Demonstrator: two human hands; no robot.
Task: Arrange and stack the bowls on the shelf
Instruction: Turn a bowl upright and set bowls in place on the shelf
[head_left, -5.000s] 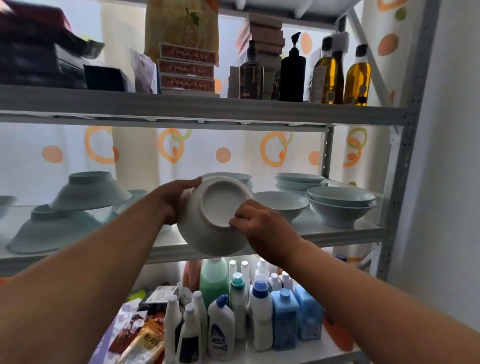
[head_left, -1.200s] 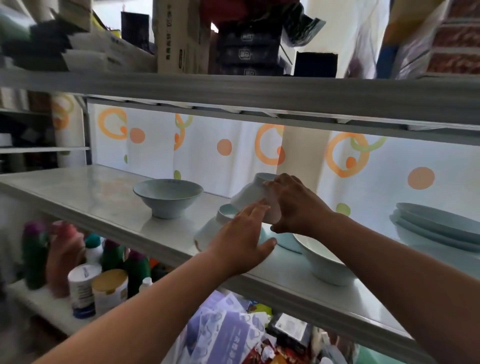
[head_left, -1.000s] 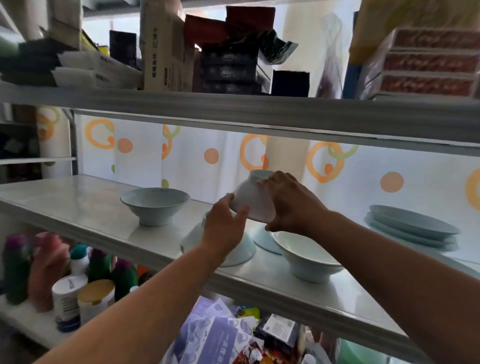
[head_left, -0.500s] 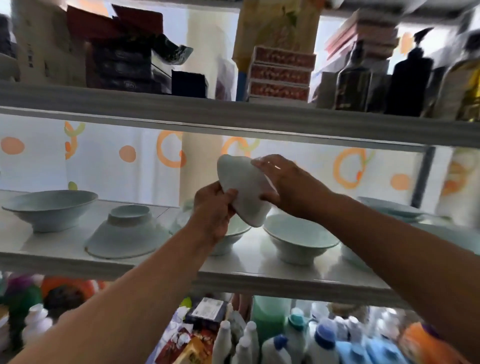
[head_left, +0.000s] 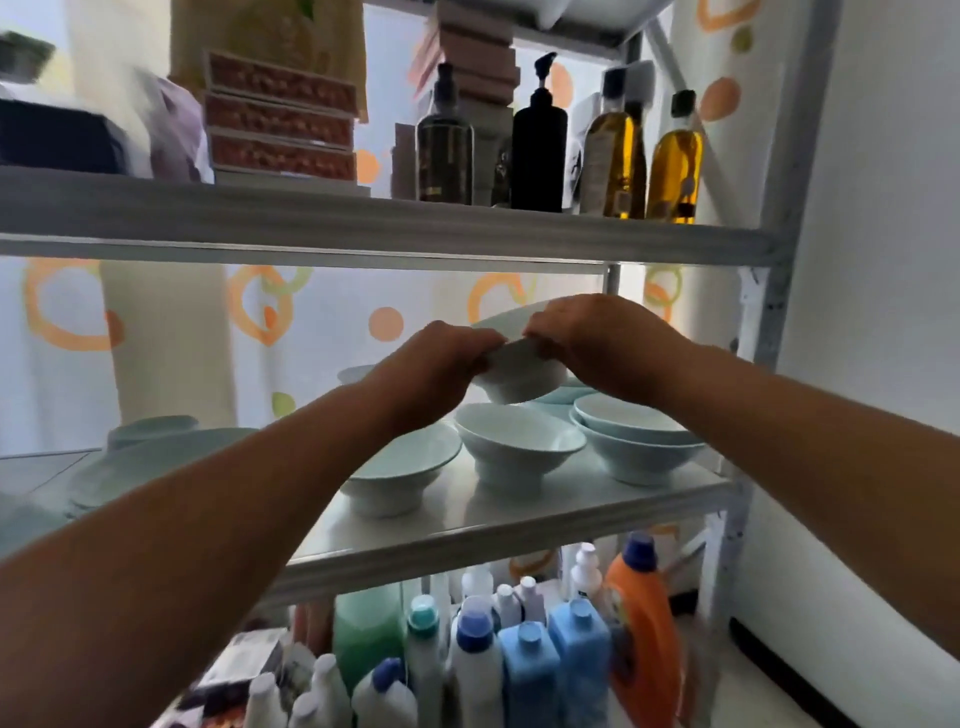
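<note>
A pale blue bowl (head_left: 519, 366) hangs upright above the middle shelf (head_left: 519, 519), held by its rim between my left hand (head_left: 441, 358) and my right hand (head_left: 592, 343). Directly under it stands a single upright bowl (head_left: 519, 452). To the right sit two nested bowls (head_left: 634, 447). A shallower bowl (head_left: 395, 473) stands left of centre, partly behind my left forearm. Upturned bowls (head_left: 150, 452) rest at the far left of the shelf.
The upper shelf (head_left: 363, 223) hangs close above my hands, loaded with bottles (head_left: 540, 140) and boxes (head_left: 280, 119). Detergent bottles (head_left: 519, 660) crowd the lower level. The grey upright post (head_left: 779, 260) and a white wall bound the right side.
The bowl was tilted on its side half a second ago; now it is turned upright and carried right, above the standing bowls. My view has swung right along the shelf.
</note>
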